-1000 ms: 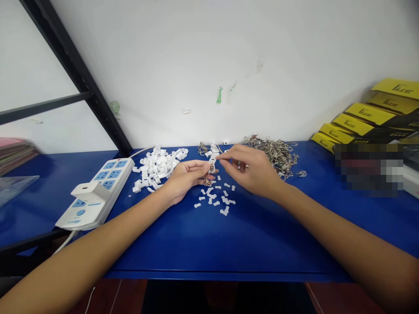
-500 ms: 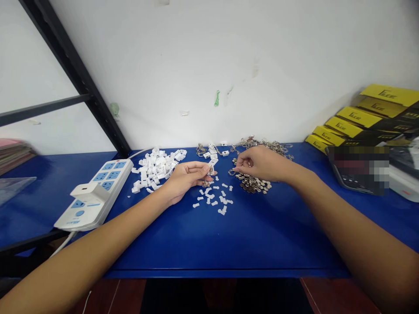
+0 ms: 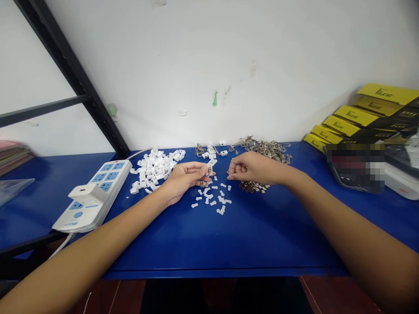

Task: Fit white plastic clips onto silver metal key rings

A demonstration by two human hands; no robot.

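Observation:
Between the thumb and fingers of my left hand (image 3: 188, 179) is a small white plastic piece (image 3: 210, 170) with metal showing inside it. Small metal bits also show under those fingers. My right hand (image 3: 247, 168) is closed in a pinch just to the right; what its fingertips hold is too small to make out. Partly beneath the right hand lies a pile of round metal discs (image 3: 252, 187). Small white paper-like tabs (image 3: 208, 196) are scattered on the blue table (image 3: 229, 248) below my hands. A heap of white plastic pieces (image 3: 155, 168) lies left of my left hand.
Tangled metal parts (image 3: 268, 148) lie by the wall, near a few white housings (image 3: 211, 152). At left are a power strip (image 3: 94, 196) with a white plug and a black metal frame (image 3: 68, 74). Yellow boxes (image 3: 358, 115) and a phone (image 3: 353, 170) stand or lie at right.
My right hand has moved left, nearer my left hand, away from the disc pile; the metal loop seen at its fingertips no longer shows clearly. My left hand keeps its grip.

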